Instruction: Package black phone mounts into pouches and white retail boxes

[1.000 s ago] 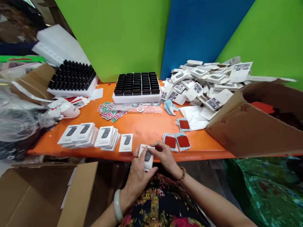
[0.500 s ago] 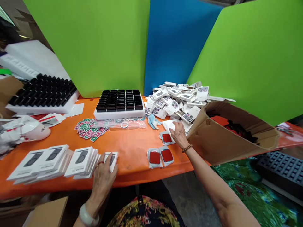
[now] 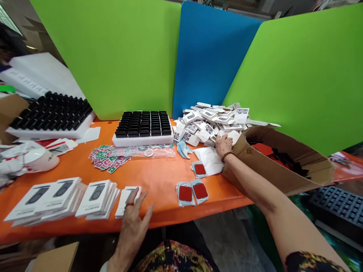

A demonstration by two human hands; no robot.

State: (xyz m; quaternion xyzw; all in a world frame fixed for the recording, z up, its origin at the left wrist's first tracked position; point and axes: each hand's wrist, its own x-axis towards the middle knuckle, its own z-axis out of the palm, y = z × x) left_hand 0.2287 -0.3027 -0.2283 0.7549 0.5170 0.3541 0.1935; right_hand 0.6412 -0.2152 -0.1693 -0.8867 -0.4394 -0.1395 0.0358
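The counter point(image 3: 159, 177) is orange. Neat piles of white boxes point(image 3: 68, 198) sit at the lower left. Near the middle is a white tray point(image 3: 141, 141) full of black things, with little red and green cards point(image 3: 109, 158) to its lower left. Right of center lie a messy heap of boxes point(image 3: 208, 121), a blue scrap point(image 3: 183, 150), a white bag point(image 3: 210, 160) and three red squares point(image 3: 185, 193). A big brown box point(image 3: 280, 176) is at the right.

The orange surface point(image 3: 159, 181) looks like smooth, faintly glossy plastic sheeting. The white cartons point(image 3: 95, 196) are smooth printed card; the brown box point(image 3: 269, 177) is matt cardboard. The tray point(image 3: 143, 141) is matt white foam; the clear strip point(image 3: 162, 152) is shiny plastic film.
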